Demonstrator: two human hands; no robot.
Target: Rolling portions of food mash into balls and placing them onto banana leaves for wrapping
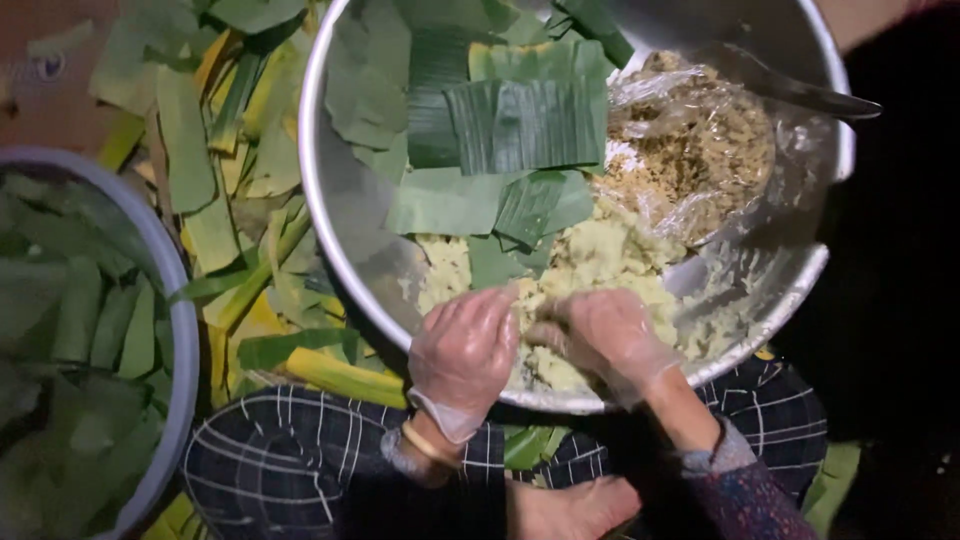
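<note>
Nearest the lens: bare foot [575, 505] at bottom edge, between knees in dark checked trousers [290, 450]. Seated cross-legged, large metal bowl [330, 200] resting over the lap.

Left hand [463, 355]: clear plastic glove, bangle [428, 444] at wrist. Fingers curled downward over the bowl's near rim, tips in contact with pale yellow mash [590, 270]. Closed loosely around a portion of mash; exact amount held not visible.

Right hand [605, 335]: same clear glove, patterned sleeve [740, 495] at forearm. Fingers bent inward toward the left hand, pressing a lump of the same mash. Partly closed grip on mash; both hands just beside each other, fingertips nearly touching.

Mash located in the near half of the bowl, spread from centre toward the right wall. Behind it, to the right: clear plastic bag [690, 150], open, holding brownish crumbly filling. Metal utensil [800, 90] lying across the bowl's far right rim, above the bag. Cut squares of green banana leaf [520, 120] stacked in the far left half of the bowl, some overlapping the mash edge.

Outside the bowl, left: loose heap of green and yellow leaf strips [240, 200] on the floor. Further left: second round basin [185, 320], grey rim, filled with folded green leaf parcels. Right side of view dark, detail not discernible.
</note>
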